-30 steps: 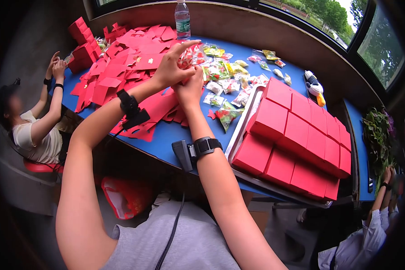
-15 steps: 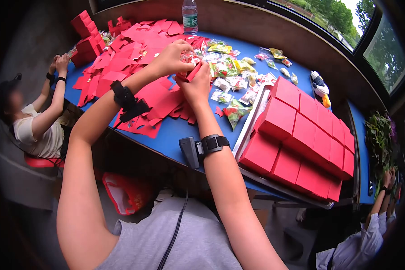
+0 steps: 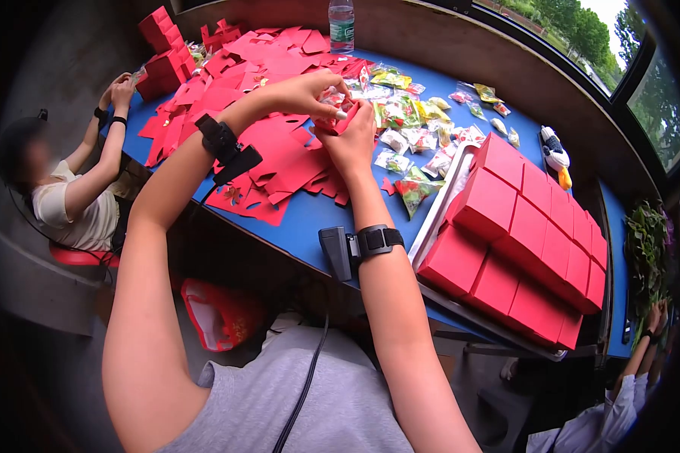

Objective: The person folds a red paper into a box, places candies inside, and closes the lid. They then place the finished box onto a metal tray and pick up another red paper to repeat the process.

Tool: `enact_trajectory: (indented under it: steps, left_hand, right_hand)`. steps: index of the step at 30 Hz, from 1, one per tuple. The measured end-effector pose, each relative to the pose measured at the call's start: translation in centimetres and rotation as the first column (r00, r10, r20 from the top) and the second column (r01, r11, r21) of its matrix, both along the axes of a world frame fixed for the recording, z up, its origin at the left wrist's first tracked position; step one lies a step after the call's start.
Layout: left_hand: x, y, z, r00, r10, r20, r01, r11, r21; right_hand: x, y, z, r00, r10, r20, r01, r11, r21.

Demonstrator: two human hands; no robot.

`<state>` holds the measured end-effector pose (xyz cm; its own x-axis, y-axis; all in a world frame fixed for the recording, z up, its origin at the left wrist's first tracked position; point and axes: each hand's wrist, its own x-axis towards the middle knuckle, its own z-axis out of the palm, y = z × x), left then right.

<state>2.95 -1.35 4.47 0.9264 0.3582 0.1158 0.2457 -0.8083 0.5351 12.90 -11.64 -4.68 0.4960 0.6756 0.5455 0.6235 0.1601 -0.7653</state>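
Note:
Above the blue table (image 3: 298,226), my two hands come together in front of me. A small clear packet (image 3: 331,97) with red and white on it is pinched in the fingers of my left hand (image 3: 310,92). Just below it, my right hand (image 3: 353,145) grips a small red paper box (image 3: 346,118), its fingers partly hiding the box. The packet is right at the top of the box. Flat red card pieces (image 3: 283,170) lie in a heap under and left of my hands. To the right are many small wrapped packets (image 3: 400,113).
A white tray (image 3: 433,217) at right bears stacked red boxes (image 3: 525,219). A water bottle (image 3: 341,30) stands at the back. At left sits a person (image 3: 75,185) near piled red boxes (image 3: 166,60). Another person's hands (image 3: 655,321) are by green plants (image 3: 646,257) at far right.
The whole view has shifted slightly, so everything sits further right. My left hand with the packet and my right hand with the box keep nearly the same pose.

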Motion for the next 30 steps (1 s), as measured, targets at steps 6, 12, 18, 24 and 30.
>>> enact_trajectory:
  steps: [6,12,18,24,30]
  left_hand:
    - [-0.2,1.3,2.2,0.967,-0.162,-0.194,0.132,0.978,-0.159]
    - [0.6,1.3,2.4,0.981,-0.065,-0.185,0.069,0.998,0.013]
    - [0.6,1.3,1.9,0.989,-0.144,-0.017,0.145,0.977,0.154]
    - [0.5,0.0,2.7,0.992,-0.088,-0.095,0.102,0.982,0.158]
    - [0.8,0.1,2.7,0.992,-0.123,-0.024,0.121,0.99,-0.07]
  right_hand:
    - [0.1,0.7,-0.5,0.999,-0.019,-0.028,0.021,0.997,0.08]
    - [0.3,0.6,-0.6,0.998,0.004,-0.065,-0.001,0.999,0.05]
    - [0.3,0.8,-0.7,0.998,0.014,-0.063,-0.009,0.997,0.076]
    - [0.3,0.8,-0.7,1.0,-0.002,0.004,0.002,0.998,0.063]
    - [0.4,0.9,-0.7,0.982,0.061,-0.177,-0.042,0.993,0.11]
